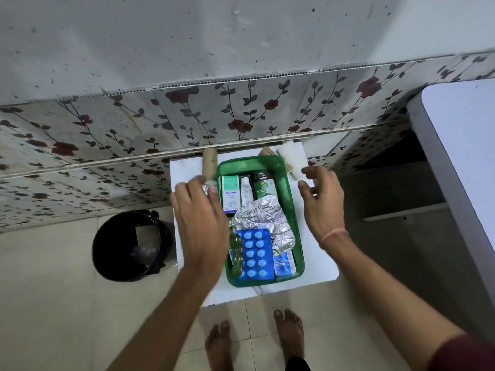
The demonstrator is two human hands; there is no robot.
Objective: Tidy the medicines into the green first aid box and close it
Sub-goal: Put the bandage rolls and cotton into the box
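The green first aid box stands open on a small white table. Inside lie a white-and-green Optibex carton, a white tube, a dark green bottle, crumpled silver foil strips, a blue blister pack and a small blue sachet. My left hand hovers over the box's left edge, its fingertips pinching a small silver foil strip. To the right of the box, my right hand is held with its fingers spread and holds nothing.
A brown cardboard roll lies behind the box at the left, a white roll at the back right. A black waste bin stands on the floor left of the table. A white counter is at the right. My bare feet are below.
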